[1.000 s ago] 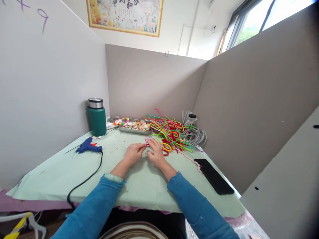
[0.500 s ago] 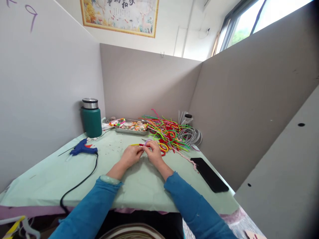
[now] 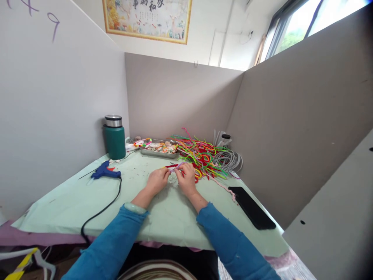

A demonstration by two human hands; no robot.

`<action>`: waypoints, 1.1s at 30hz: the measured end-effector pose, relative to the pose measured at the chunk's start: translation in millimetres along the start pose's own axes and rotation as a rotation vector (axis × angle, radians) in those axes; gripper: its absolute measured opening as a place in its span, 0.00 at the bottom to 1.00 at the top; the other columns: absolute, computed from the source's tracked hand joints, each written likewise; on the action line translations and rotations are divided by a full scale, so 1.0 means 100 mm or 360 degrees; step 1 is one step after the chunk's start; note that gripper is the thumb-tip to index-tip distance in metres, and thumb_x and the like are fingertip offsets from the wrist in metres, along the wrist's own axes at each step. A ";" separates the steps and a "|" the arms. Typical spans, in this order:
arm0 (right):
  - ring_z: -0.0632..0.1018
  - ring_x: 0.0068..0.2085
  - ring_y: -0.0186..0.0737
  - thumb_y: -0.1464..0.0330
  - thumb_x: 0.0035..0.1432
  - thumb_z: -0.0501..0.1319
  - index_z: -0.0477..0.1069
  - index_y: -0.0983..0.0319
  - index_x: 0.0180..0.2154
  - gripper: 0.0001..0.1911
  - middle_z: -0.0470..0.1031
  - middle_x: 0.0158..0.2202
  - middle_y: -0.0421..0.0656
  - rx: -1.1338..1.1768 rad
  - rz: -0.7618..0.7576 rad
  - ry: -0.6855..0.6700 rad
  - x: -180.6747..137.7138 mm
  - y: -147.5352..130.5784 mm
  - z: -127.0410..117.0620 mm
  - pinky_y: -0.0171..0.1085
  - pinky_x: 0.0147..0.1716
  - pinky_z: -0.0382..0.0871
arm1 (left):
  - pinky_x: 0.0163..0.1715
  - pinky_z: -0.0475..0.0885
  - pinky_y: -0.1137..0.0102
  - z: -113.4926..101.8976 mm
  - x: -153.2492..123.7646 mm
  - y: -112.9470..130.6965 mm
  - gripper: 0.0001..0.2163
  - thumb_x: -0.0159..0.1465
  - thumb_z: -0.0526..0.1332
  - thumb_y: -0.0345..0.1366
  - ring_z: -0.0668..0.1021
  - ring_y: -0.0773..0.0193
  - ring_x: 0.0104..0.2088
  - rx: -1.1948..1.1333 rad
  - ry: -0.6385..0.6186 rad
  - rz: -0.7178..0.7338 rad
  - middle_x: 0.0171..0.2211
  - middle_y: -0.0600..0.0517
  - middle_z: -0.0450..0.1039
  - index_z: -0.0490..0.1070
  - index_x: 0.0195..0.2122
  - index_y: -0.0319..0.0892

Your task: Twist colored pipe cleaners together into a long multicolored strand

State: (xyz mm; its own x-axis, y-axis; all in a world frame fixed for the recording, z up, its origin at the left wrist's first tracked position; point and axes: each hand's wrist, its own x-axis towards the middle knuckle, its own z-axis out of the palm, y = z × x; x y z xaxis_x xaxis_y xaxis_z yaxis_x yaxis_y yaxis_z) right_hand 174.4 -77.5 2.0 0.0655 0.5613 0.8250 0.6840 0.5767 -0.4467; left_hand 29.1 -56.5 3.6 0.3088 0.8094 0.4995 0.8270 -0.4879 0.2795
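My left hand (image 3: 156,181) and my right hand (image 3: 187,179) meet above the middle of the table, fingertips pinched close together. Between them runs a light purple pipe cleaner (image 3: 174,169), gripped by both. Just behind the fingers lies a red and yellow strand (image 3: 170,166), partly covered by the hands. Scissors with yellow and red handles (image 3: 198,174) rest beside my right hand, partly hidden by it. Beyond them spreads a tangled heap of colourful pipe cleaners (image 3: 201,149).
On the left are a blue glue gun (image 3: 105,170) with a black cord and a green bottle (image 3: 115,142). A metal tray (image 3: 159,154) of small pieces stands at the back. Grey coiled cord (image 3: 233,161) and a black phone (image 3: 253,208) are on the right. Grey partitions (image 3: 183,93) enclose the table.
The view has shifted slightly left. My hands stay pinched together but sit a little farther apart, and more of the purple pipe cleaner shows between them.
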 end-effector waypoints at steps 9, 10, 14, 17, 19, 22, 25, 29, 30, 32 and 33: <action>0.67 0.37 0.41 0.67 0.53 0.57 0.66 0.60 0.26 0.06 0.70 0.29 0.41 0.0050 0.0084 -0.0027 -0.01 0.04 0.04 0.39 0.39 0.57 | 0.30 0.60 0.73 0.02 0.02 -0.01 0.11 0.64 0.48 0.36 0.73 0.65 0.31 -0.0177 0.0075 -0.0059 0.30 0.50 0.74 0.69 0.35 0.41; 0.67 0.37 0.41 0.67 0.53 0.57 0.66 0.60 0.25 0.06 0.70 0.29 0.41 0.0053 0.0097 -0.0034 -0.01 0.05 0.04 0.39 0.39 0.57 | 0.31 0.60 0.73 0.02 0.03 -0.02 0.11 0.63 0.48 0.36 0.73 0.65 0.31 -0.0224 0.0093 -0.0057 0.30 0.50 0.74 0.69 0.35 0.41; 0.67 0.36 0.41 0.67 0.53 0.56 0.66 0.60 0.25 0.06 0.70 0.28 0.41 0.0073 0.0117 -0.0077 -0.01 0.07 0.05 0.39 0.39 0.57 | 0.30 0.61 0.74 0.02 0.04 -0.03 0.10 0.62 0.50 0.36 0.72 0.66 0.29 -0.0392 0.0126 -0.0052 0.29 0.51 0.73 0.69 0.34 0.40; 0.67 0.36 0.41 0.67 0.53 0.56 0.66 0.60 0.24 0.07 0.70 0.27 0.41 0.0057 0.0133 -0.0121 -0.01 0.07 0.05 0.38 0.37 0.57 | 0.27 0.60 0.75 0.01 0.04 -0.04 0.09 0.60 0.51 0.36 0.70 0.68 0.25 -0.0481 0.0112 -0.0077 0.25 0.53 0.71 0.69 0.34 0.40; 0.67 0.35 0.40 0.67 0.53 0.56 0.66 0.60 0.24 0.07 0.70 0.27 0.41 0.0038 0.0139 -0.0151 -0.01 0.07 0.06 0.38 0.36 0.56 | 0.26 0.60 0.75 0.01 0.04 -0.04 0.08 0.59 0.52 0.36 0.68 0.69 0.23 -0.0536 0.0110 -0.0087 0.24 0.54 0.69 0.69 0.34 0.40; 0.67 0.35 0.40 0.67 0.53 0.57 0.66 0.61 0.24 0.07 0.70 0.27 0.40 0.0009 0.0139 -0.0182 -0.03 0.07 0.07 0.37 0.36 0.56 | 0.26 0.61 0.75 0.04 0.04 -0.06 0.09 0.58 0.53 0.35 0.68 0.70 0.23 -0.0623 0.0118 -0.0084 0.24 0.54 0.70 0.69 0.35 0.40; 0.67 0.35 0.40 0.67 0.52 0.58 0.65 0.61 0.24 0.07 0.69 0.27 0.40 -0.0023 0.0150 -0.0195 -0.04 0.08 0.09 0.37 0.36 0.56 | 0.26 0.62 0.75 0.06 0.05 -0.08 0.09 0.57 0.53 0.35 0.69 0.70 0.24 -0.0683 0.0124 -0.0060 0.25 0.54 0.71 0.69 0.35 0.39; 0.66 0.35 0.40 0.67 0.52 0.58 0.65 0.61 0.23 0.07 0.69 0.26 0.40 -0.0033 0.0153 -0.0207 -0.05 0.11 0.11 0.38 0.35 0.56 | 0.27 0.63 0.76 0.06 0.04 -0.07 0.10 0.58 0.54 0.39 0.70 0.70 0.25 -0.0725 0.0152 -0.0033 0.26 0.53 0.72 0.69 0.33 0.39; 0.66 0.35 0.40 0.67 0.52 0.58 0.65 0.61 0.23 0.07 0.69 0.26 0.40 -0.0025 0.0157 -0.0212 -0.06 0.11 0.12 0.38 0.35 0.56 | 0.26 0.63 0.76 0.05 0.03 -0.06 0.11 0.58 0.54 0.40 0.70 0.70 0.25 -0.0727 0.0158 -0.0034 0.25 0.53 0.71 0.70 0.33 0.38; 0.67 0.34 0.40 0.67 0.52 0.58 0.66 0.61 0.23 0.07 0.69 0.26 0.40 0.0015 0.0172 -0.0220 -0.06 0.12 0.14 0.38 0.35 0.57 | 0.26 0.62 0.76 0.03 0.03 -0.06 0.11 0.58 0.54 0.41 0.69 0.71 0.24 -0.0715 0.0178 -0.0042 0.24 0.54 0.71 0.70 0.32 0.38; 0.67 0.34 0.40 0.67 0.52 0.58 0.66 0.61 0.23 0.07 0.69 0.26 0.40 0.0047 0.0179 -0.0223 -0.06 0.13 0.14 0.37 0.35 0.57 | 0.26 0.61 0.77 0.02 0.02 -0.05 0.11 0.58 0.54 0.41 0.68 0.71 0.23 -0.0708 0.0189 -0.0049 0.23 0.54 0.70 0.70 0.31 0.38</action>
State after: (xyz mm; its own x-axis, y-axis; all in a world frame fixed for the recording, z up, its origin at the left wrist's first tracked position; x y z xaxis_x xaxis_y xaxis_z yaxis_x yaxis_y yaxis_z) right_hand 172.4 -65.0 -13.3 0.0370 0.6994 0.7138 0.6564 0.5216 -0.5451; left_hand 26.5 -51.3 1.7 0.2095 0.7954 0.5687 0.5450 -0.5779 0.6074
